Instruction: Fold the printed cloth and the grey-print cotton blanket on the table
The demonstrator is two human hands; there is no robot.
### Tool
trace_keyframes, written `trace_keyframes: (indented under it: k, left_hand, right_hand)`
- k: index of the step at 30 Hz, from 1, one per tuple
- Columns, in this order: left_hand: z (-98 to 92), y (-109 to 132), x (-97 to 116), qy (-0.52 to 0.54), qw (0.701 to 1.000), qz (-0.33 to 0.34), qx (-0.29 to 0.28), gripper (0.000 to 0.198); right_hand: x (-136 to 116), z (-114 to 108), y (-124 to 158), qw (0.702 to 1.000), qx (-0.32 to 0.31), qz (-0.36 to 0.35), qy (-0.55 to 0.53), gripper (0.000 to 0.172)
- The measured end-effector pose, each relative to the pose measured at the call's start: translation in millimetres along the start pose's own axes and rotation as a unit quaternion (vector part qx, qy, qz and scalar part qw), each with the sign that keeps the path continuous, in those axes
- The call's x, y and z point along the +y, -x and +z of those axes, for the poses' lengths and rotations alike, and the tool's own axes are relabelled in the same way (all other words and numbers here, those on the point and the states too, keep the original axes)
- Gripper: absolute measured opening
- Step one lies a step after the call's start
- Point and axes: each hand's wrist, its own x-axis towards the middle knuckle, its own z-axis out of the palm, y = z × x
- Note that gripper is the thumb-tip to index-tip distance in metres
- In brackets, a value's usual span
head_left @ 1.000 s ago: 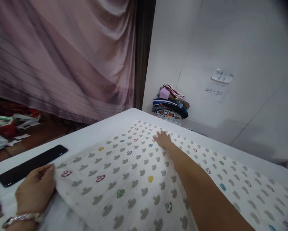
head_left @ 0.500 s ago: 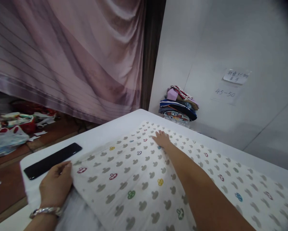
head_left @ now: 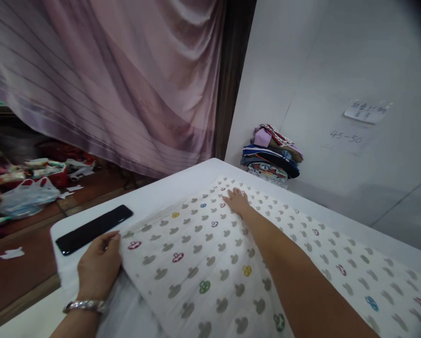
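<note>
A white fabric sheet (head_left: pixel 192 253) printed with grey, red, yellow, green and blue mushroom shapes lies over a white table (head_left: pixel 182 184). My left hand (head_left: pixel 100 263), with a silver bracelet at the wrist, pinches the sheet's left edge near a corner. That edge is lifted a little, and a plain whitish layer shows beneath. Toward the far end of the sheet, my right hand (head_left: pixel 237 201) presses flat with its fingers spread. Just beyond my left hand lies a black phone-like slab (head_left: pixel 94 229) with a glossy surface.
A stack of folded cloths (head_left: pixel 271 157) rests at the table's far side against a grey-white wall (head_left: pixel 319 70) with handwritten notes. A pink curtain (head_left: pixel 143 84) hangs behind. On the floor at left are a plastic bag (head_left: pixel 29 197), a red basket (head_left: pixel 57 177) and paper scraps.
The view has turned slightly left, so everything sits further right in the picture. Both hands keep about the same places on the fabric.
</note>
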Motion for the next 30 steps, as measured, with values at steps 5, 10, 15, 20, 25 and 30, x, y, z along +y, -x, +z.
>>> trace_keyframes:
  k: [5,10,15,20,25,30]
  left_hand:
    - [-3.1,2.1,2.8,0.013,0.999,-0.041,-0.02,0.035]
    - [-0.1,0.5,-3.6,0.017,0.999,-0.029,-0.014,0.035]
    - [0.5,0.9,-5.1,0.019,0.999,-0.022,-0.026,0.034]
    - [0.2,0.6,-4.9,0.042,0.999,-0.011,-0.031,0.034]
    - [-0.3,-0.6,-6.7,0.032,0.999,-0.025,-0.035,0.034]
    - [-1.6,-0.4,-4.6,0.028,0.998,-0.023,-0.043,0.037]
  right_hand:
    - [-21.5,11.2,-2.5,0.995,-0.01,-0.097,0.001,0.069]
    - [-59.0,13.1,-21.0,0.986,-0.053,-0.159,-0.012,0.07]
    - [-38.8,8.1,-39.2,1.0,-0.02,-0.015,0.009,0.066]
    - [-9.4,14.1,-33.4,0.999,0.009,0.025,0.025,0.066]
    - [30.7,7.7,-27.8,0.998,0.005,0.049,0.033,0.061]
    - [108.3,-5.8,11.9,0.987,0.025,0.154,0.046,0.059]
